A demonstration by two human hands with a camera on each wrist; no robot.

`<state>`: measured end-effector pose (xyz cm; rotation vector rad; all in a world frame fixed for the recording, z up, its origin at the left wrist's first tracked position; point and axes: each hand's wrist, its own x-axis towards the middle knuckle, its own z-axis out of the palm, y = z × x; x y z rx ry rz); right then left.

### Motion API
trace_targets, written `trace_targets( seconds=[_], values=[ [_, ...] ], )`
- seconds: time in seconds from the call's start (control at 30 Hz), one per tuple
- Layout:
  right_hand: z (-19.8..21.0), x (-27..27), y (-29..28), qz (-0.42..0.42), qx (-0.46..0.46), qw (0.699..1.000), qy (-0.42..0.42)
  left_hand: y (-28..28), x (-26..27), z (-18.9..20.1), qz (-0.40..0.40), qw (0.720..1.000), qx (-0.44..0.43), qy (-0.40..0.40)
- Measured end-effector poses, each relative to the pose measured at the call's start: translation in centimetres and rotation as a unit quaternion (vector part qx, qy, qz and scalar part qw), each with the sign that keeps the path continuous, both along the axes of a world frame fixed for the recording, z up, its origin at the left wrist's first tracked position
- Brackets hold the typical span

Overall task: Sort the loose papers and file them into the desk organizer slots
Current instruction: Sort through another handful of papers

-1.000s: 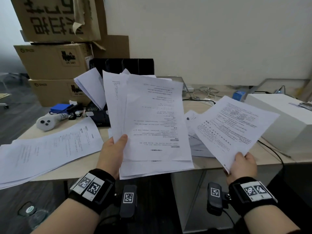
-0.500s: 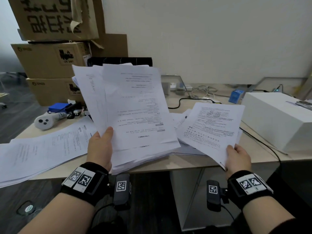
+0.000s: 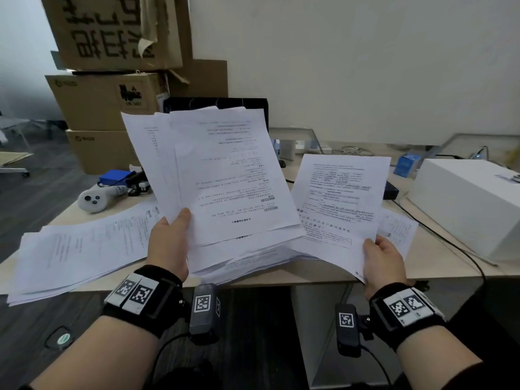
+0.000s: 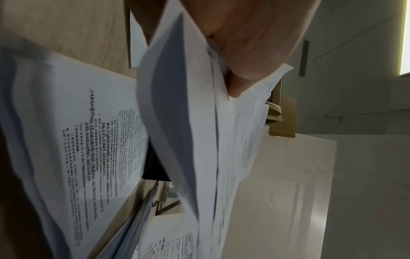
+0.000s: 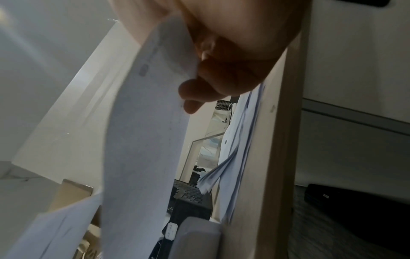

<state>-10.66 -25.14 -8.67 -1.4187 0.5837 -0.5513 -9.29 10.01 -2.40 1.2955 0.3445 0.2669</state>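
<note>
My left hand (image 3: 171,240) grips a fanned stack of printed papers (image 3: 222,175) upright above the desk's front edge, thumb on top; the left wrist view shows the fingers (image 4: 244,57) pinching the stack (image 4: 188,140). My right hand (image 3: 380,258) pinches a single printed sheet (image 3: 340,209) by its lower right corner, just right of the stack; the right wrist view shows that sheet (image 5: 144,140) between thumb and fingers (image 5: 210,87). The black desk organizer (image 3: 219,104) stands at the desk's back, mostly hidden behind the held stack. More loose papers (image 3: 78,249) lie spread on the desk's left.
Cardboard boxes (image 3: 107,102) are stacked at the back left. A white controller (image 3: 92,199) and a blue item (image 3: 115,177) lie beside them. A white box (image 3: 467,204) occupies the right of the wooden desk (image 3: 439,266), with a black cable (image 3: 450,243) and a small blue box (image 3: 405,164).
The right hand has brought its single sheet leftward and turned it more upright, close beside the stack. The left hand's stack has tilted left and now covers most of the organizer.
</note>
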Motion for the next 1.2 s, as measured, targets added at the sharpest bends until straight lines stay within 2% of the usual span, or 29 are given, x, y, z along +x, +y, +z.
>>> trace_targets(
  seconds=[0.2, 0.5, 0.63, 0.73, 0.83, 1.0, 1.2],
  values=[
    [-0.1, 0.3, -1.2, -0.008, -0.002, 1.000, 0.017, -0.6, -0.4, -0.3, -0.054, 0.998, 0.004, 0.018],
    [-0.7, -0.6, -7.1, -0.077, -0.005, 0.996, 0.049, -4.3, -0.6, -0.4, -0.131, 0.990, 0.046, 0.026],
    [-0.1, -1.6, -8.2, -0.097, -0.101, 0.987, 0.073, -6.2, 0.0, -0.7, -0.159, 0.985, 0.062, 0.030],
    [0.5, -2.2, -7.9, -0.110, -0.166, 0.979, 0.052, -7.3, 0.3, -0.9, -0.170, 0.983, 0.066, 0.030],
    [1.6, -2.8, -6.5, -0.028, -0.200, 0.979, 0.009, -8.3, 0.4, -1.1, -0.183, 0.981, 0.062, 0.032],
    [2.2, -2.9, -2.7, 0.150, -0.122, 0.981, 0.005, -9.2, 0.4, -1.3, -0.195, 0.978, 0.058, 0.033],
    [1.3, -2.2, -1.4, 0.216, -0.052, 0.975, 0.009, -8.9, 0.1, -1.1, -0.196, 0.978, 0.062, 0.028]
  ],
)
